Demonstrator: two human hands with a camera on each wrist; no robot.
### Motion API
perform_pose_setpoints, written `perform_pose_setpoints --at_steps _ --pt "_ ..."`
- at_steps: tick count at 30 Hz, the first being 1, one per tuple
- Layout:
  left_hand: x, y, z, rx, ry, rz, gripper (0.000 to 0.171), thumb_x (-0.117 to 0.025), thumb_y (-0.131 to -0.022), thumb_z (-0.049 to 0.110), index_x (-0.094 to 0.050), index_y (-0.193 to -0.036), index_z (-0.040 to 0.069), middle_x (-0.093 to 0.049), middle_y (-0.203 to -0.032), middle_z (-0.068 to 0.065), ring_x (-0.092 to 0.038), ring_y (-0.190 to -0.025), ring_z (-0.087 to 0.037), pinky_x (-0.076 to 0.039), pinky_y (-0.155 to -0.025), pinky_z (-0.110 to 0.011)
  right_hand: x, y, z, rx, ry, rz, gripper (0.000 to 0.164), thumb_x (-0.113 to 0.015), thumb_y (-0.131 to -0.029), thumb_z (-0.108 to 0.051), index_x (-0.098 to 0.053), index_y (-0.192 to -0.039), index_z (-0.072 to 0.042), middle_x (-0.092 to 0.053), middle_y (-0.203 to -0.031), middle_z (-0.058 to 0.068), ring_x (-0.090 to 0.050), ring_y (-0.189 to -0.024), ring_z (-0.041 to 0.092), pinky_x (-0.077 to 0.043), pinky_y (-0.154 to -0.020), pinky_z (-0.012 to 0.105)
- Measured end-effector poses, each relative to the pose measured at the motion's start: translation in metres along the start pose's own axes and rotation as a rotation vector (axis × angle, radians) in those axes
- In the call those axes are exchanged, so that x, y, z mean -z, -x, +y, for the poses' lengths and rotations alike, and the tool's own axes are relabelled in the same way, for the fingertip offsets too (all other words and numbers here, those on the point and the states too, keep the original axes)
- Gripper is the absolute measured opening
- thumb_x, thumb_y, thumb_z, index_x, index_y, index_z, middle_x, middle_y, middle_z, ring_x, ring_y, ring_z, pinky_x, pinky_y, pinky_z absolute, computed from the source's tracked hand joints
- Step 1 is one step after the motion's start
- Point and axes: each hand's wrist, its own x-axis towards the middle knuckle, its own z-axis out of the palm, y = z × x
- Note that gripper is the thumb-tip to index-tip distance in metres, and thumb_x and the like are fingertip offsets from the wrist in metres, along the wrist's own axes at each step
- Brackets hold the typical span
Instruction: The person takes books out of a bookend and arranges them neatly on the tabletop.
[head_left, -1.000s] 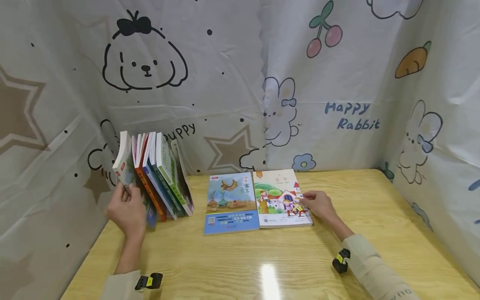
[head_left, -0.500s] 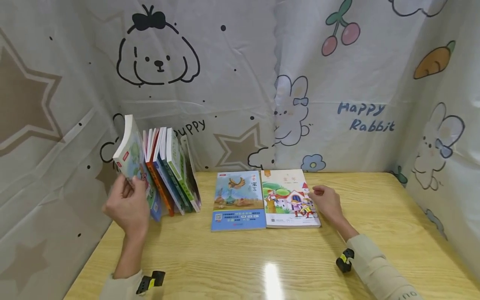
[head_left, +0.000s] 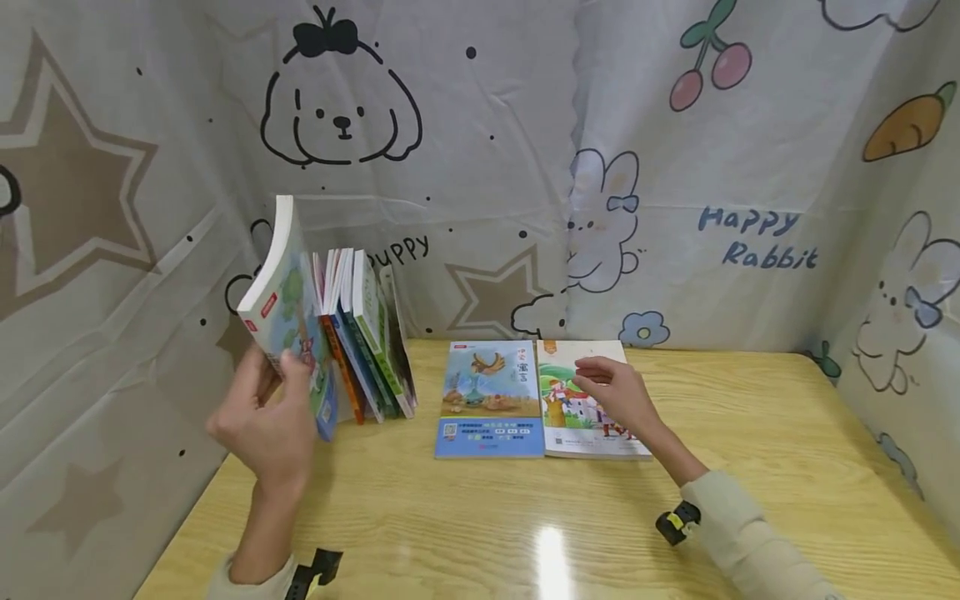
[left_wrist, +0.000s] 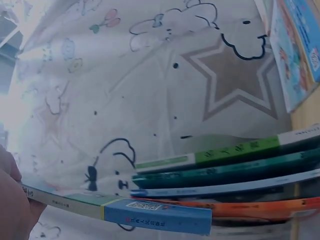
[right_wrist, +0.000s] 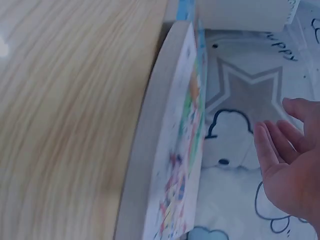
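Observation:
My left hand grips a paperback book with a blue-green cover by its spine edge, raised and tilted beside the row of books. The left wrist view shows that book's spine, pale with a blue end, with part of the hand at the left edge. My right hand hovers over a white picture-covered book lying flat, its fingers loosely bent with nothing between them. In the right wrist view the right hand is apart from that book's cover. A blue book lies flat alongside it.
Several books stand leaning in a row at the back left, orange, blue and green spines among them. A printed cloth hangs behind and along both sides of the wooden table.
My left hand has lifted the paperback up out of the row's left end. My right hand has left the white book's right edge and moved left above its cover. The head view has shifted left.

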Motion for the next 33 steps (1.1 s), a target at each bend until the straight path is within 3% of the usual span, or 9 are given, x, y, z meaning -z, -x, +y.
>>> perform_pose_setpoints --at_steps 5,9,16,22,29,33 --pt "0.000 -0.002 0.016 -0.046 0.047 0.015 0.032 -0.061 -0.084 -0.009 -0.074 -0.112 -0.002 -0.073 -0.102 -0.017 -0.071 -0.085 -0.004 -0.053 -0.075 -0.016 -0.007 -0.001 -0.019 0.056 -0.043 -0.038 0.032 -0.070 -0.096 -0.018 -0.068 -0.124 -0.002 -0.070 -0.115 0.013 -0.066 -0.106 0.029 -0.054 -0.090 0.044" --pt "0.001 -0.001 0.020 -0.078 0.068 0.014 0.032 -0.061 -0.081 -0.010 -0.075 -0.110 -0.003 -0.072 -0.102 -0.018 -0.071 -0.090 -0.009 -0.054 -0.076 -0.018 -0.007 0.000 -0.029 0.095 -0.087 -0.049 0.033 -0.070 -0.096 -0.020 -0.068 -0.124 -0.003 -0.070 -0.115 0.012 -0.067 -0.105 0.028 -0.055 -0.087 0.042" --pt "0.002 0.003 0.040 -0.144 0.092 0.053 0.028 -0.060 -0.078 -0.006 -0.076 -0.101 -0.007 -0.072 -0.093 -0.023 -0.071 -0.086 -0.008 -0.054 -0.075 -0.017 -0.008 0.005 -0.048 0.137 -0.153 -0.074 0.034 -0.070 -0.095 -0.019 -0.068 -0.125 -0.004 -0.070 -0.117 0.013 -0.067 -0.105 0.027 -0.056 -0.085 0.035" --pt "0.003 0.005 0.059 -0.205 0.150 0.077 0.028 -0.059 -0.075 -0.004 -0.075 -0.098 -0.010 -0.071 -0.090 -0.026 -0.073 -0.083 -0.022 -0.054 -0.071 -0.016 -0.010 0.005 -0.058 0.148 -0.177 -0.071 0.034 -0.070 -0.096 -0.018 -0.067 -0.126 -0.003 -0.069 -0.119 0.012 -0.067 -0.106 0.025 -0.054 -0.089 0.036" --pt "0.004 0.009 0.068 -0.270 0.086 0.093 0.026 -0.061 -0.074 0.002 -0.076 -0.093 -0.009 -0.072 -0.084 -0.024 -0.072 -0.074 -0.026 -0.050 -0.070 -0.011 -0.014 0.005 -0.066 0.159 -0.199 -0.084 0.033 -0.067 -0.096 -0.007 -0.064 -0.127 0.006 -0.066 -0.122 0.022 -0.065 -0.110 0.034 -0.053 -0.091 0.037" --pt "0.003 0.012 0.071 -0.286 0.105 0.070 0.026 -0.062 -0.076 0.003 -0.076 -0.094 -0.009 -0.072 -0.083 -0.025 -0.072 -0.073 -0.023 -0.051 -0.072 -0.013 -0.013 0.006 -0.071 0.167 -0.219 -0.087 0.033 -0.066 -0.096 -0.004 -0.063 -0.127 0.008 -0.066 -0.121 0.023 -0.064 -0.110 0.036 -0.054 -0.090 0.035"
